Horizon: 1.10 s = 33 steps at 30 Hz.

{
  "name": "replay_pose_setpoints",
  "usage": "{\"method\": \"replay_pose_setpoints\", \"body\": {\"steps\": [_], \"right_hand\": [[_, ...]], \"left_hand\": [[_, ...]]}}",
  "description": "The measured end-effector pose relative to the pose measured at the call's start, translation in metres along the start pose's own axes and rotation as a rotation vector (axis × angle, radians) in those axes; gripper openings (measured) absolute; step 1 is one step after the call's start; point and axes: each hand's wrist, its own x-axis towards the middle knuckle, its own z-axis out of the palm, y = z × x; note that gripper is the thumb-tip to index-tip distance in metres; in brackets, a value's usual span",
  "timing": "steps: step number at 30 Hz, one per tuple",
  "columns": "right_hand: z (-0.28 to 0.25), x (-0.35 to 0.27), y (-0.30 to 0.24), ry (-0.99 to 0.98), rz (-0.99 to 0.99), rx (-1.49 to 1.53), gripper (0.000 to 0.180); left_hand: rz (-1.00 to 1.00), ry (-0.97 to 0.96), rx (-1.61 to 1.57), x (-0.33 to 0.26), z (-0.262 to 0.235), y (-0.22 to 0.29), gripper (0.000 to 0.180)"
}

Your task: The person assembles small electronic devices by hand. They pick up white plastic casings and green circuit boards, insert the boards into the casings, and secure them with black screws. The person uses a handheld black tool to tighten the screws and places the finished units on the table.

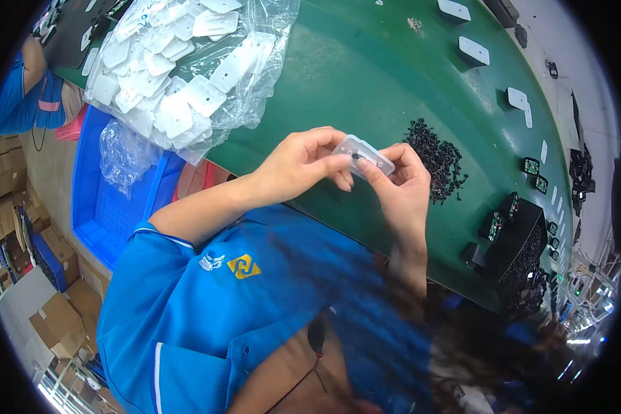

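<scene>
Between my two hands, over the near part of the green table, is a white plastic cover (366,148) shaped like a shallow rounded rectangle. My left hand (303,162) grips its left end, thumb on the face and fingers underneath. My right hand (405,188) closes on the right end, its thumb pressing near a small black piece (356,156) on the cover. What that black piece is cannot be made out. Just right of my right hand lies a loose pile of small black parts (438,162) on the table.
A clear bag of white plastic covers (165,90) lies at the far left. Below it stands a blue bin (107,221) with crumpled plastic film. White pieces (473,51) line the table's right side, near green circuit boards (530,165) and a black box (517,238). Another person's arm (33,63) shows at left.
</scene>
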Motion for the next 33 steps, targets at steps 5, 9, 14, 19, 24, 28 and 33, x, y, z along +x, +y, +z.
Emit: {"method": "replay_pose_setpoints", "body": {"steps": [5,9,14,19,24,28,33], "right_hand": [[0.007,0.001,0.005,-0.025,0.046,0.095,0.017],[0.008,-0.001,0.002,-0.046,0.018,-0.045,0.017],[0.004,-0.002,0.006,-0.101,0.064,0.148,0.017],[0.005,-0.003,0.012,-0.073,0.058,0.129,0.017],[0.008,-0.003,0.013,-0.069,0.004,0.170,0.018],[0.010,-0.001,0.021,-0.030,-0.032,0.251,0.018],[0.004,0.000,0.024,-0.076,0.107,0.369,0.017]], "left_hand": [[-0.061,0.046,-0.015,-0.006,-0.004,0.002,0.024],[-0.024,0.028,-0.028,-0.005,-0.003,-0.004,0.019],[-0.083,0.065,-0.068,-0.003,-0.002,-0.003,0.015],[-0.071,0.057,0.007,-0.002,0.001,-0.004,0.015],[-0.041,0.029,0.050,-0.004,0.000,-0.007,0.017],[-0.042,0.022,0.065,0.000,-0.004,-0.001,0.025],[-0.119,0.064,0.036,0.001,-0.006,0.006,0.029]]}}
